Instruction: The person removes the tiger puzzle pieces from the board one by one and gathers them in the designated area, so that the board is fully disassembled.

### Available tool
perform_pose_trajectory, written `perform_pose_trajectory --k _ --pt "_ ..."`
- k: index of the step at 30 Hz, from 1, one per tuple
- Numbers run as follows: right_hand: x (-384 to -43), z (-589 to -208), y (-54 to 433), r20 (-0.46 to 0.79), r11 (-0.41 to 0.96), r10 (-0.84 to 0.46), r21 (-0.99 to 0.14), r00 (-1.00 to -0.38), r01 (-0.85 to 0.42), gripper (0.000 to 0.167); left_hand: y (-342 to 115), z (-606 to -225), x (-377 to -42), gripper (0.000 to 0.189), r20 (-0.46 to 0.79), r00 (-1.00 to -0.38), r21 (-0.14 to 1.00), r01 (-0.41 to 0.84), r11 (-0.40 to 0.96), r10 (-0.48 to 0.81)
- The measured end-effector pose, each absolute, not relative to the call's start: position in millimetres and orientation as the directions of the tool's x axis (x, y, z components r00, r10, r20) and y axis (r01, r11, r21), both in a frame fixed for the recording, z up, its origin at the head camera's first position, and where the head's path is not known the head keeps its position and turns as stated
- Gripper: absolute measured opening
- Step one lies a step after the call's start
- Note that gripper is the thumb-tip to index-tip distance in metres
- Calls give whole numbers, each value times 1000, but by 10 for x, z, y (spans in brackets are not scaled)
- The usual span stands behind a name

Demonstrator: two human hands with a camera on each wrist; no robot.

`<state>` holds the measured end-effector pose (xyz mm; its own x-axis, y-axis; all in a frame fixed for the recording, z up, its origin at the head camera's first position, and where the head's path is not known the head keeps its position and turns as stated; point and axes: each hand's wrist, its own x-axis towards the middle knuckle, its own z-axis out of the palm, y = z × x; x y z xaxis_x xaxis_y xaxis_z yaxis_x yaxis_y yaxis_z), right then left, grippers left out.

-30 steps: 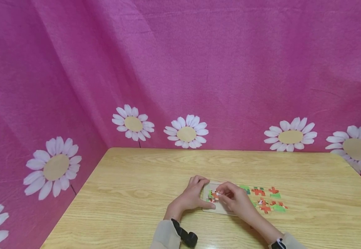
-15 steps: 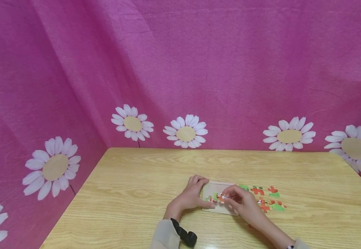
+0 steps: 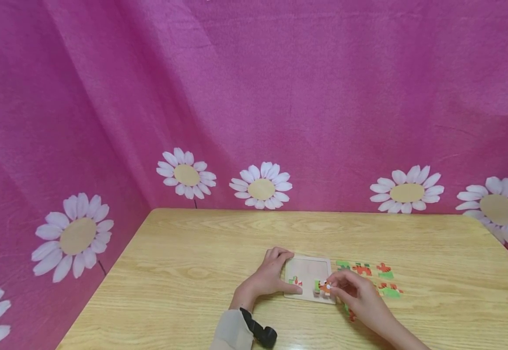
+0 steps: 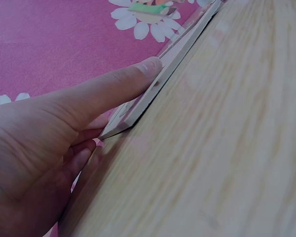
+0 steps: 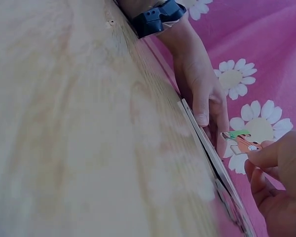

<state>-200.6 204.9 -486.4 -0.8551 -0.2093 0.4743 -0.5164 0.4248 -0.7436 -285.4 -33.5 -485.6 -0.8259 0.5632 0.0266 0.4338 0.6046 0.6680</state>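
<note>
My left hand [image 3: 268, 276] holds the left side of a shallow wooden puzzle tray [image 3: 308, 267], thumb on the near edge and fingers around the far left corner. In the left wrist view, the thumb [image 4: 149, 68] presses on the tray's rim. Between thumb and fingertips, my right hand [image 3: 359, 294] pinches a jigsaw piece [image 3: 322, 287] with orange, white and green print. The piece is raised over the tray's near right corner, and the right wrist view shows it tilted in the fingers. Another jigsaw piece [image 3: 295, 281] lies inside the tray near its lower left corner.
To the right of the tray, several loose pieces lie on the wooden table [image 3: 201, 253], among them an orange one [image 3: 362, 269] and a green and red one [image 3: 390, 290]. One piece [image 3: 351, 313] sits partly under the right hand. A pink flowered cloth [image 3: 324, 107] hangs behind.
The right hand has carried the pinched jigsaw piece from the tray's left part rightward and nearer, to the near right corner. The left hand stays in place on the tray.
</note>
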Motion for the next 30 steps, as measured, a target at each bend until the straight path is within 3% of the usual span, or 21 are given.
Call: perform_pose_trajectory --k 30 --pt "-1697 -4948 2567 493 506 -110 -720 -863 -475 24 -346 -4844 -2836 89 31 -824 677 434 595 566"
